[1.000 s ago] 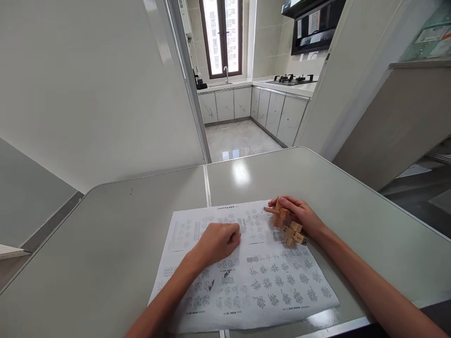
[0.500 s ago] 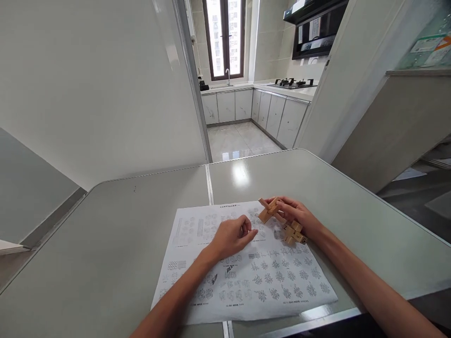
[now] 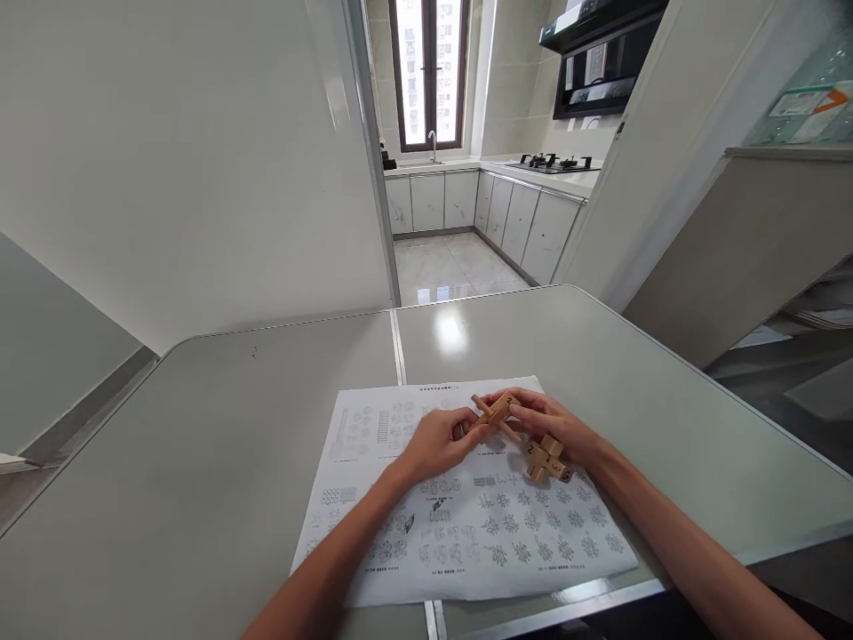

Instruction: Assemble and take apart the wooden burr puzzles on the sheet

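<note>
My right hand (image 3: 554, 425) is closed around a partly joined wooden burr puzzle (image 3: 501, 409) of crossed sticks, one marked with a 2. My left hand (image 3: 436, 446) pinches the lower left side of the same puzzle between thumb and fingers. Its fingertips are partly hidden. Just below my right palm, a second wooden burr puzzle (image 3: 547, 460) with numbered sticks rests on the paper. The white instruction sheet (image 3: 400, 587), printed with rows of small line drawings, lies under both hands.
The grey-green table (image 3: 166, 480) has a metal seam (image 3: 398, 347) across its middle. A white wall panel (image 3: 200, 178) borders its far left edge. Beyond the table is a kitchen with white cabinets (image 3: 426, 200) and a gas stove (image 3: 553, 164).
My left hand has closed on the puzzle in my right hand, having been apart from it before. The held puzzle has shifted slightly left and down, with its numbered side showing.
</note>
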The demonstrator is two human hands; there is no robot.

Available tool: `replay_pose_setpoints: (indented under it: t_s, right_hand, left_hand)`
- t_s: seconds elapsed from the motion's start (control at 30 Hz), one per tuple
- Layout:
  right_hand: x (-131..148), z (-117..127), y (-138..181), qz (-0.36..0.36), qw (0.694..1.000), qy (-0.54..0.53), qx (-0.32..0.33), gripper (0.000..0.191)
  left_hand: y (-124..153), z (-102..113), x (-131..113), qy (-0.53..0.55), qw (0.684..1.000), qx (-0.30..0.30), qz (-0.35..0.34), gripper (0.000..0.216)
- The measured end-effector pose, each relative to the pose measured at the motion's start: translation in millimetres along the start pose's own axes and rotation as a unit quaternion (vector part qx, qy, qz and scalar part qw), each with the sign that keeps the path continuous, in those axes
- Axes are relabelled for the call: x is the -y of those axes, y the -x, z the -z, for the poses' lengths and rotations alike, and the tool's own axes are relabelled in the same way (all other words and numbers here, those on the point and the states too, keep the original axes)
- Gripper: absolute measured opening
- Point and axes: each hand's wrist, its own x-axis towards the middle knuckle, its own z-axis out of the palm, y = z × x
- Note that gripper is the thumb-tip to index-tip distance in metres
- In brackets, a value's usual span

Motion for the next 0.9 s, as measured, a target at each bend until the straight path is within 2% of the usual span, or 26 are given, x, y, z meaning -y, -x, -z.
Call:
replay_pose_setpoints:
  t_s: [0.17,0.47,0.9]
  right_hand:
    - [-9,3,-20,0.019,1.000,-0.020,-0.012,0.039]
    - [-20,0,-73,0.044,0.998,-0.036,-0.014,0.039]
    - [-24,3,-67,0.062,0.996,-0.058,-0.011,0.043]
  left_hand:
    - [-5,1,3,0.104,0.994,-0.017,0.022,0.044]
    - [-10,-2,11,0.240,0.961,-0.124,0.065,0.045]
    - [-11,-3,14,0.244,0.959,-0.134,0.062,0.038]
